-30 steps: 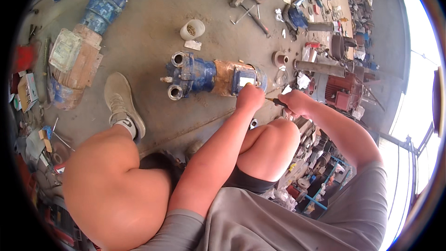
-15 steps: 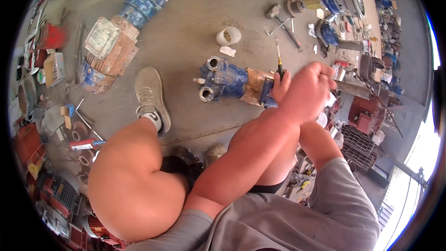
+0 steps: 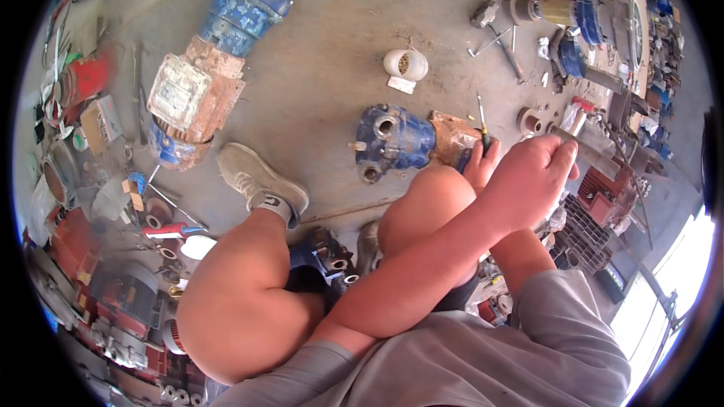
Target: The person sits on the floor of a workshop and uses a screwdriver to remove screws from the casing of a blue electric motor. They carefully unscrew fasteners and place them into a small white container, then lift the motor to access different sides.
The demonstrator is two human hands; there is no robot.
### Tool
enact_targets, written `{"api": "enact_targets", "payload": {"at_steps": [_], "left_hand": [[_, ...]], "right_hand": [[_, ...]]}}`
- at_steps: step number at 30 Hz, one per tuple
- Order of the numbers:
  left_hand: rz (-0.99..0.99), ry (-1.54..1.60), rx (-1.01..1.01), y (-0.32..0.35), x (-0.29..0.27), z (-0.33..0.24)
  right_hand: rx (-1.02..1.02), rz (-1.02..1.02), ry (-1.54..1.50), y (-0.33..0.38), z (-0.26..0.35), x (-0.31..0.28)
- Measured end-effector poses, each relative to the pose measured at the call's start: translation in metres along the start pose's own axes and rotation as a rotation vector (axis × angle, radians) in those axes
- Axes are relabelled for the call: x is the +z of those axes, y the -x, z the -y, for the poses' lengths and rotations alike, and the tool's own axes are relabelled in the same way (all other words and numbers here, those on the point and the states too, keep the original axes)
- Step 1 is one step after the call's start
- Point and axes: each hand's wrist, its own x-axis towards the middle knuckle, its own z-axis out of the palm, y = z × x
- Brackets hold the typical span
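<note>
On the concrete floor, just past the person's knee, lies the small blue pump with its rusty motor end. A screwdriver stands over that rusty end, its handle pinched in the grip of the right hand, which half a second ago was hidden behind the other. The left hand has swung across in front and now closes its grip on what seems to be a pale metal rod, though the view is poor there. So work has shifted onto the motor end. A white cup and a larger blue pump lie well apart.
</note>
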Motion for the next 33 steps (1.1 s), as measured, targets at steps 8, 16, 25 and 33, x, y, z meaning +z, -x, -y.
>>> {"api": "enact_targets", "payload": {"at_steps": [8,16,25,33], "left_hand": [[-0.019,0.027,0.066,-0.016,-0.004,-0.049],[0.07,-0.083,0.093,-0.016,0.013,-0.073],[-0.401,0.205,0.071,0.056,-0.033,-0.093],[-0.573,-0.133,0.103,0.169,-0.032,-0.164]], "right_hand": [[-0.04,0.007,-0.006,-0.006,-0.028,0.001],[-0.148,-0.019,-0.03,-0.014,-0.028,0.004],[-0.102,0.046,-0.068,-0.01,-0.007,-0.023],[-0.102,-0.153,-0.247,-0.01,-0.017,-0.027]]}}
